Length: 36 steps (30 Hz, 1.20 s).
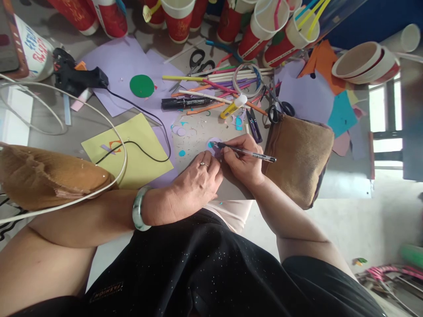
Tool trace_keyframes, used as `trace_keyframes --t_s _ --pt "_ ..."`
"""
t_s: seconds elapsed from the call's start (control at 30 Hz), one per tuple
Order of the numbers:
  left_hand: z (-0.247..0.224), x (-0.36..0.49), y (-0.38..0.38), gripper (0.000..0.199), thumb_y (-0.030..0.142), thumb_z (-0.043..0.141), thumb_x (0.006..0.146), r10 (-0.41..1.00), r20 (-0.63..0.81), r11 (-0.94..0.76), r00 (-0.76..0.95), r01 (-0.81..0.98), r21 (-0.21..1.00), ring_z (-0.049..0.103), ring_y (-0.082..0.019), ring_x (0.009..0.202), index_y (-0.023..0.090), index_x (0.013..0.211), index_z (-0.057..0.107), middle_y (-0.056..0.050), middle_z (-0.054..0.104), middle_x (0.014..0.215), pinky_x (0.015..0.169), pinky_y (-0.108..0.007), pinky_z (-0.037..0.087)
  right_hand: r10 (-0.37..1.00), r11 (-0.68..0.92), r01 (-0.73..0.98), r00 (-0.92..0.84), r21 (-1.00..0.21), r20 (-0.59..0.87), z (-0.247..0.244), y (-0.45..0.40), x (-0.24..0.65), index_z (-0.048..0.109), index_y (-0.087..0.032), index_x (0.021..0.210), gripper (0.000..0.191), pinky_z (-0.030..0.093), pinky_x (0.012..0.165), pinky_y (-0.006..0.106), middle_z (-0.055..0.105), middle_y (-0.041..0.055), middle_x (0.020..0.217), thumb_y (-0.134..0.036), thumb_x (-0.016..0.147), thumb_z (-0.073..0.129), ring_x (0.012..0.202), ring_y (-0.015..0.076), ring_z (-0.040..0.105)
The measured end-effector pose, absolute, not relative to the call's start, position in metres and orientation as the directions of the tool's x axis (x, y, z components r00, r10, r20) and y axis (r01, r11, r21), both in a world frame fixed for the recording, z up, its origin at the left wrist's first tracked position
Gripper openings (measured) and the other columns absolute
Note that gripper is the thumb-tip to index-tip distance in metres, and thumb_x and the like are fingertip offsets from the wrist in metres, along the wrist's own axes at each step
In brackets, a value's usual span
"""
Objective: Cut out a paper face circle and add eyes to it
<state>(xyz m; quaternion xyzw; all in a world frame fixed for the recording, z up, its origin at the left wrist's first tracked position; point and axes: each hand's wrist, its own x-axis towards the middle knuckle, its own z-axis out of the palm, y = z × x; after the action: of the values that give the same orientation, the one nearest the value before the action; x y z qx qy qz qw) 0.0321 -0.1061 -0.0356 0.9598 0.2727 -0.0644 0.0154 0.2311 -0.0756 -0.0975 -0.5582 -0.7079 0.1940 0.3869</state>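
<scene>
My right hand [246,160] is closed around a black gel pen [264,156]. The pen's tip rests at a small blue dot on a purple paper circle [216,150], which lies on the table. Beside it, my left hand [198,180] is bent with its fingers together, and the fingertips hold the circle at its lower edge. To the left are a loose blue paper dot [182,153] and small purple paper circles [181,131]. Just above the right hand lie purple-handled snips [254,125] and a yellow glue stick [233,107].
A black glue gun [79,75] trails its cord over yellow paper [142,149]. A black marker [185,103], coloured sticks [231,79] and scissors [280,110] lie farther back. Red paper cups [178,26] line the back. A brown cushion [297,154] sits right, another [49,176] left.
</scene>
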Motion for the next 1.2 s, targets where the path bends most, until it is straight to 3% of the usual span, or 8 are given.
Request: trace_keyframes --t_s 0.53,1.03,1.2 --pt "-0.0418 0.0318 -0.1075 0.066 0.047 0.060 0.107 0.529 -0.083 -0.848 0.845 0.529 -0.028 0.065 -0.040 0.137 -0.004 0.148 0.059 -0.032 0.065 0.145 0.122 -0.052 0.047 0.935 0.303 0.640 -0.056 -0.706 0.351 -0.0973 -0.0756 0.2314 0.063 -0.024 0.087 0.005 0.054 0.060 0.029 0.071 -0.0032 0.073 -0.025 0.089 0.067 0.061 0.0146 0.066" --pt "-0.0373 0.0327 -0.1047 0.068 0.048 0.059 0.107 0.509 -0.150 -0.858 0.847 0.513 -0.019 0.063 -0.042 0.142 -0.004 0.151 0.057 -0.033 0.062 0.149 0.123 -0.052 0.047 0.935 0.311 0.661 -0.085 -0.683 0.343 -0.0996 -0.0756 0.2339 0.061 -0.026 0.087 0.007 0.054 0.059 0.029 0.069 -0.0045 0.071 -0.022 0.085 0.068 0.059 0.0144 0.064" --pt "-0.0421 0.0329 -0.1069 0.069 0.052 0.064 0.104 0.526 -0.115 -0.850 0.843 0.527 -0.021 0.063 -0.042 0.141 -0.003 0.146 0.062 -0.031 0.066 0.145 0.122 -0.051 0.047 0.923 0.290 0.657 -0.002 -0.695 0.384 -0.1019 -0.0771 0.2367 0.062 -0.025 0.090 0.004 0.058 0.064 0.032 0.069 -0.0027 0.076 -0.027 0.089 0.066 0.064 0.0157 0.067"
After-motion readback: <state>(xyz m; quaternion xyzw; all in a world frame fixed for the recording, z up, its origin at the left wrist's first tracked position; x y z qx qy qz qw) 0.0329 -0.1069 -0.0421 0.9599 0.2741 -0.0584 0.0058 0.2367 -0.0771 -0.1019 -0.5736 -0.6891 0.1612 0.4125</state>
